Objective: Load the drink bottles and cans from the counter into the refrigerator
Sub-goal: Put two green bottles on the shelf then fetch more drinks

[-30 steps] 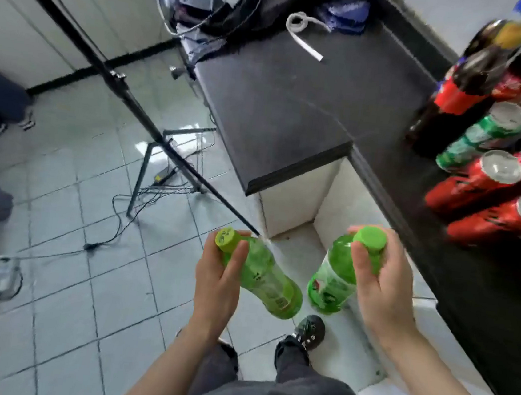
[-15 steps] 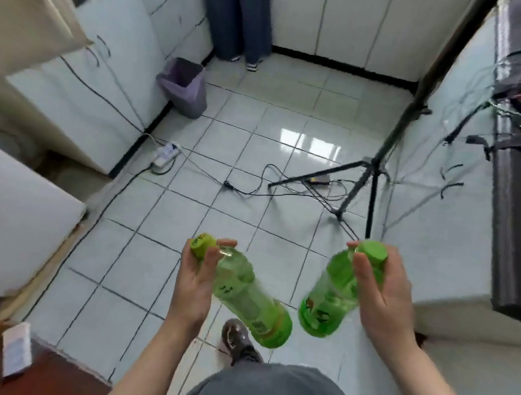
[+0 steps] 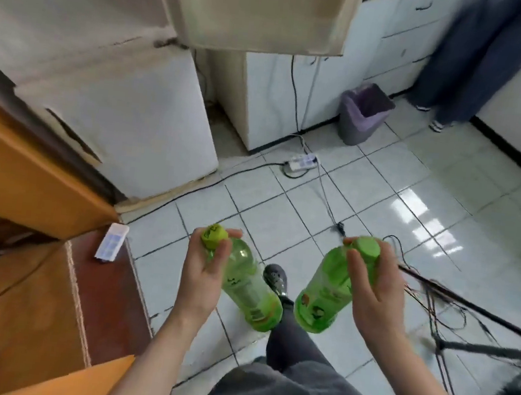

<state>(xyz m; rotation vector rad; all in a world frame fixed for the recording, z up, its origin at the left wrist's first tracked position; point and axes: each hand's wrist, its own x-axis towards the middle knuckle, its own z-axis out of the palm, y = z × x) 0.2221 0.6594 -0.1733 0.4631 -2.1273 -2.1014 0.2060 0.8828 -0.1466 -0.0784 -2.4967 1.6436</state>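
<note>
- left bottle [image 3: 249,289]: clear green, yellow-green cap, held at the neck in your left hand [image 3: 202,275], base tilted away.
- right bottle [image 3: 319,300]: green cap, held likewise in your right hand [image 3: 371,292].
- fridge [image 3: 125,125]: white, ahead on your left.

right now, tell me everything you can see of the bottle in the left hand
The bottle is translucent green plastic with a yellow-green cap bearing dark print. It is tilted, cap up-left, base down-right, over the tiled floor. The left hand grips its neck and shoulder; nothing else touches it. A label rings its lower body.
</note>
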